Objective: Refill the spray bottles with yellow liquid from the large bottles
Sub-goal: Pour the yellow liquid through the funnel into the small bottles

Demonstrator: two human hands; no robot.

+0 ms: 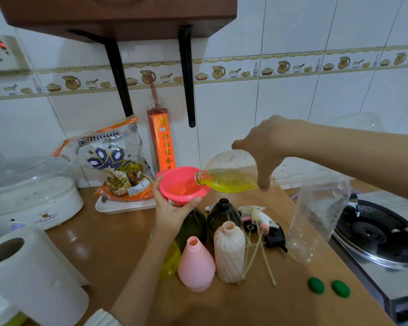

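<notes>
Our left hand (174, 215) grip wraps the pink funnel (181, 184) beneath its bowl; our right hand (266, 147) grip clamps the tilted large bottle (229, 180), mouth in the funnel.

A wall of white tiles (292, 31) is crossed by a decorative border (257, 70) printed with jugs and bowls. A dark wooden shelf (118, 15) is carried on two black brackets (186, 74). A brown wooden countertop (108, 243) is seen below, with a socket (3, 52) mounted at the upper left.
</notes>
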